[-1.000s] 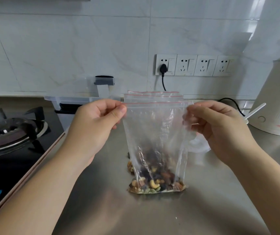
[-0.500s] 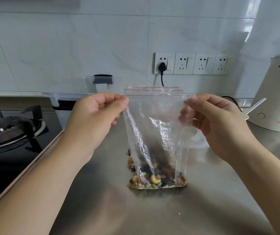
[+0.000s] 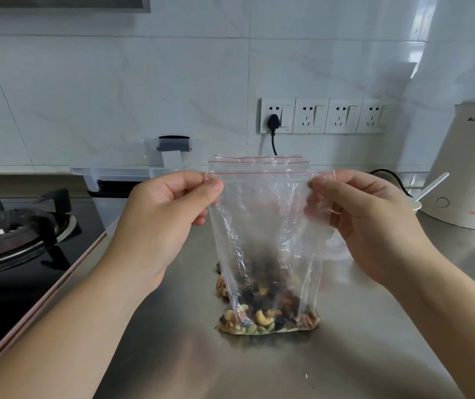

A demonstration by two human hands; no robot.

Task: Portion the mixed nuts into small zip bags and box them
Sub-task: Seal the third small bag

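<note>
A clear small zip bag [image 3: 268,226] with a red line along its top stands upright on the steel counter [image 3: 259,364]. Mixed nuts [image 3: 265,318] fill its bottom. My left hand [image 3: 164,223] pinches the bag's top left corner between thumb and fingers. My right hand [image 3: 365,223] pinches the top right corner. The top edge is stretched flat between both hands. More red-lined bag tops [image 3: 256,160] show just behind it. A clear plastic box [image 3: 121,174] with a grey clip stands at the back left.
A gas stove [image 3: 17,228] lies to the left. A white kettle [image 3: 472,168] stands at the right, with a white spoon [image 3: 429,188] in a small cup beside it. Wall sockets [image 3: 322,115] with one black plug sit behind.
Both hands pulled the bag's top corners a little wider apart, so the top edge is now taut and straight. The bag stays on the counter.
</note>
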